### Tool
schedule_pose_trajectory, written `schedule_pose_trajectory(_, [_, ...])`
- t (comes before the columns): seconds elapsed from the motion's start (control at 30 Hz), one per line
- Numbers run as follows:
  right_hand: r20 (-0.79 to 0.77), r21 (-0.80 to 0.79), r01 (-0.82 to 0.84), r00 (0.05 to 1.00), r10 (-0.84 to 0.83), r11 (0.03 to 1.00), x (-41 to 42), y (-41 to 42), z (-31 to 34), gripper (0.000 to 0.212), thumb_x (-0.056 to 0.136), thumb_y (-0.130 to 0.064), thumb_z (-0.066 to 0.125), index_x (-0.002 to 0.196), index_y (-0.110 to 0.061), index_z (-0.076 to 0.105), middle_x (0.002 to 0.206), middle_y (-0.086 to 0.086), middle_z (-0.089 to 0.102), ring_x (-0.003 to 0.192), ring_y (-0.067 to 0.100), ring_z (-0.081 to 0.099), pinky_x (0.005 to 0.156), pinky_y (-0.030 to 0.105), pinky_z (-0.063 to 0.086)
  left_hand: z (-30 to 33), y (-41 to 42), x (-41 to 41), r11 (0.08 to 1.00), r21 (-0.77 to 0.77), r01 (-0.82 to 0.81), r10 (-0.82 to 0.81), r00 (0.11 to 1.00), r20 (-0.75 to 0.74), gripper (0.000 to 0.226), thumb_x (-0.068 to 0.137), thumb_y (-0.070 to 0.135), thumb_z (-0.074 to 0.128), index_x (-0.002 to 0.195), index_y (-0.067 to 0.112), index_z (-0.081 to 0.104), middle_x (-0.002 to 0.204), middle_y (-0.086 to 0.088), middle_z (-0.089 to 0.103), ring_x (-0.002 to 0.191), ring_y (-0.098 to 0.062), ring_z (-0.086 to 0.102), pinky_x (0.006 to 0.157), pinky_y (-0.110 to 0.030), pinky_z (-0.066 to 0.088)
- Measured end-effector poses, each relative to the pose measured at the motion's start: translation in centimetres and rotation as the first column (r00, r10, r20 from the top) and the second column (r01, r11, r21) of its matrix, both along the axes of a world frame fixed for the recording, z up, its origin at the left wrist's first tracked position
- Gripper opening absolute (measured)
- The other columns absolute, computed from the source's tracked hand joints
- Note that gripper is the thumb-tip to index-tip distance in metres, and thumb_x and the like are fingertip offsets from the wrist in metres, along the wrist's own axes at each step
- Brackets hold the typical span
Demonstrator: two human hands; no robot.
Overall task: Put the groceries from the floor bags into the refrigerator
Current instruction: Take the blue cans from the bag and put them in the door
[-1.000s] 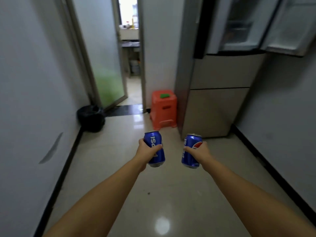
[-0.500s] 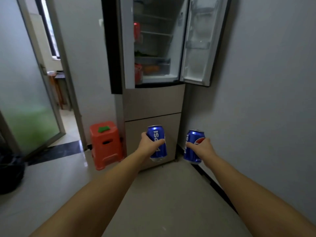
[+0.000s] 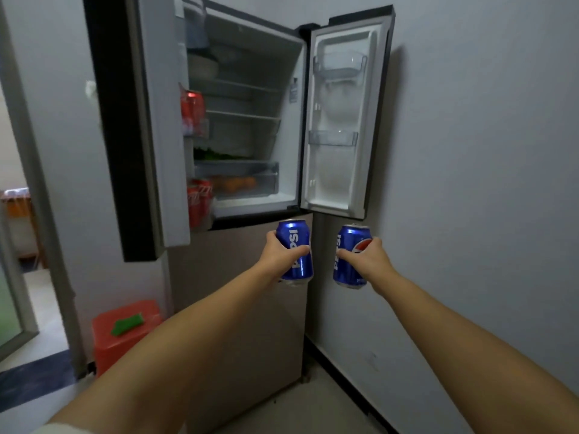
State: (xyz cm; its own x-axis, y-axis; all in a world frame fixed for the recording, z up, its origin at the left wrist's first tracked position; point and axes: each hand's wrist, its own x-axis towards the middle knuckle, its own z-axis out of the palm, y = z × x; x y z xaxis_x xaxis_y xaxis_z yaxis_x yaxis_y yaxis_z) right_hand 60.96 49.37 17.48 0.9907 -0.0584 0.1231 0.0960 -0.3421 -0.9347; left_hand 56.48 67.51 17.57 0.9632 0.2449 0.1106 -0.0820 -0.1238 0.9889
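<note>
My left hand grips a blue Pepsi can upright, and my right hand grips a second blue Pepsi can beside it. Both cans are held out in front of the refrigerator, just below its open upper compartment. Both upper doors stand open. The left door's bins hold red cans and more red cans. The right door has bare clear bins. Inside, greens lie on a shelf and orange produce fills a drawer.
An orange plastic stool with a green item on top stands on the floor left of the refrigerator. A grey wall runs close along the right side. A doorway with a frosted glass door opens at the far left.
The view has swung right and up from the floor and stool to the open refrigerator. Both cans have come up closer to the open compartment, still in the same hands.
</note>
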Motion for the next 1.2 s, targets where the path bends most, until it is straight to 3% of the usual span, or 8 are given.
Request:
schedule_pose_trajectory(0.27, [0.135,-0.001,0.043,0.99,-0.043,0.999,14.6,2.0,6.6,0.069,0.075,-0.027,0.078,0.127,-0.007,0.037,0.121,0.011,0.051,0.111,0.03,0.053,0.09,0.048,0.052,6.0,0.8,15.7,1.0,-0.002,0.023,-0.023,0.994,0.103,0.073,0.081,0.017,0.072,0.138,0.017,0.026,0.132,-0.009,0.049,0.118,-0.028,0.053,0.092,-0.043,0.048])
schedule_pose_trajectory(0.43, [0.292,-0.046,0.012,0.956,0.002,0.999,23.6,2.9,11.5,0.049,0.081,-0.026,0.074,0.111,-0.011,0.039,0.105,0.004,0.049,0.095,0.019,0.05,0.074,0.031,0.043,10.6,0.4,25.2,0.999,-0.036,0.027,-0.018,0.973,0.232,0.072,0.081,0.015,0.073,0.137,0.017,0.028,0.123,-0.005,0.052,0.103,-0.021,0.055,0.086,-0.041,0.052])
schedule_pose_trajectory(0.53, [0.359,-0.08,-0.016,0.932,0.044,0.997,28.8,3.1,14.9,0.054,0.08,-0.028,0.075,0.117,-0.009,0.041,0.105,0.004,0.051,0.096,0.02,0.052,0.067,0.027,0.041,14.3,0.3,30.4,0.999,-0.03,0.032,-0.022,0.958,0.285,0.069,0.082,0.014,0.072,0.135,0.015,0.029,0.119,-0.005,0.052,0.099,-0.02,0.055,0.077,-0.036,0.051])
schedule_pose_trajectory(0.73, [0.525,-0.045,-0.035,0.85,0.053,0.998,36.5,3.6,23.5,0.061,0.08,-0.028,0.074,0.124,-0.008,0.037,0.11,0.005,0.049,0.1,0.019,0.052,0.077,0.03,0.044,22.2,0.8,39.3,0.999,-0.033,0.009,0.006,0.899,0.438,0.069,0.081,0.014,0.073,0.134,0.014,0.03,0.122,-0.006,0.051,0.101,-0.021,0.056,0.079,-0.036,0.052])
schedule_pose_trajectory(0.9, [0.641,0.018,0.022,0.767,-0.029,1.0,41.3,4.5,28.5,0.06,0.08,-0.029,0.074,0.123,-0.009,0.037,0.112,0.006,0.05,0.099,0.019,0.053,0.08,0.03,0.047,26.7,1.6,45.4,1.0,0.0,0.014,-0.012,0.868,0.497,0.072,0.08,0.014,0.073,0.136,0.014,0.028,0.126,-0.007,0.05,0.111,-0.024,0.055,0.091,-0.042,0.052])
schedule_pose_trajectory(1.0, [0.632,0.024,0.059,0.773,-0.061,0.998,43.9,5.1,29.4,0.064,0.079,-0.03,0.074,0.126,-0.007,0.037,0.117,0.008,0.05,0.103,0.021,0.054,0.077,0.03,0.046,27.8,1.8,48.4,1.0,0.02,0.021,-0.029,0.863,0.504,0.071,0.079,0.014,0.074,0.134,0.014,0.03,0.119,-0.005,0.051,0.109,-0.024,0.056,0.085,-0.039,0.052])
schedule_pose_trajectory(1.1, [0.593,-0.01,0.107,0.801,-0.08,0.994,46.4,5.7,29.1,0.064,0.08,-0.031,0.074,0.126,-0.006,0.037,0.115,0.008,0.052,0.105,0.024,0.056,0.066,0.025,0.044,28.0,1.8,51.3,0.996,0.085,0.012,-0.05,0.887,0.458,0.07,0.078,0.014,0.075,0.133,0.012,0.031,0.12,-0.007,0.053,0.106,-0.024,0.058,0.079,-0.038,0.053])
schedule_pose_trajectory(1.2, [0.529,-0.065,0.167,0.842,-0.108,0.984,48.2,6.1,28.3,0.073,0.079,-0.034,0.073,0.132,-0.005,0.032,0.122,0.011,0.051,0.11,0.027,0.056,0.07,0.03,0.047,27.8,1.8,53.7,0.99,0.14,-0.001,-0.053,0.922,0.383,0.072,0.077,0.016,0.076,0.133,0.011,0.032,0.123,-0.012,0.055,0.1,-0.025,0.059,0.077,-0.037,0.053])
